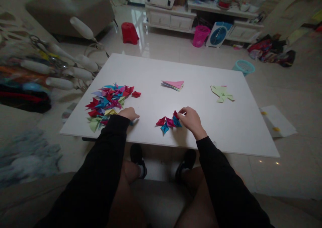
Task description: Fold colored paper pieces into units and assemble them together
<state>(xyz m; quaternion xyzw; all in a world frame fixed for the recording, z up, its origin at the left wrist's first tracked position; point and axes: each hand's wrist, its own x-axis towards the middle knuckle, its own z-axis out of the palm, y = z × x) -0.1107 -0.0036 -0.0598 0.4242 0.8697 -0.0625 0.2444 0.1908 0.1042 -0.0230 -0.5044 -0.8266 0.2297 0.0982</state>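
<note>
My right hand (pixel 190 119) pinches a dark red folded paper piece (pixel 175 114) between thumb and fingers, over the table's near half. Close beside it are a red piece (pixel 161 121), a magenta piece (pixel 170 122) and two blue ones, one of them a blue piece (pixel 164 128) nearest the edge. At the right edge of a heap of colourful folded paper pieces (pixel 107 102) is my left hand (pixel 128 114), its fingers curled and pointing right. A bit of blue paper (pixel 131 123) shows beneath that hand; whether the fingers grip it is hidden.
Everything lies on a white table (pixel 196 77). Toward its far side sits a stack of folded paper (pixel 173 84), and at right some pale green folded paper (pixel 221 93). A turquoise basket (pixel 244 66) stands beyond the far right corner. A lamp with white shades (pixel 83 61) is at left.
</note>
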